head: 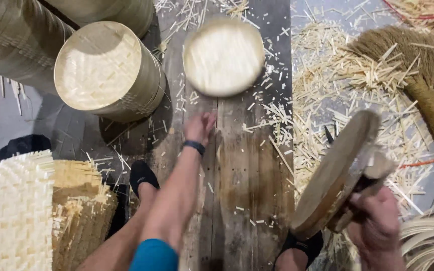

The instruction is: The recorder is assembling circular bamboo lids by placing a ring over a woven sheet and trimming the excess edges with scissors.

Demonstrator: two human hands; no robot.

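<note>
My left hand (200,126) reaches forward over a dark wooden board (237,190), fingers loosely apart, holding nothing; a dark band sits on its wrist. Just beyond it lies a round woven bamboo disc (223,56), blurred, apart from my fingers. My right hand (375,226) at the lower right grips the handle of a round wooden disc-shaped tool (335,173), tilted on edge above the board's right side.
A stack of woven bamboo cylinders (104,70) stands at the upper left. Square woven mats (13,211) pile up at the lower left. Bamboo offcuts (317,100) litter the floor on the right beside a straw broom (423,75). My feet in dark socks (141,175) rest near the board.
</note>
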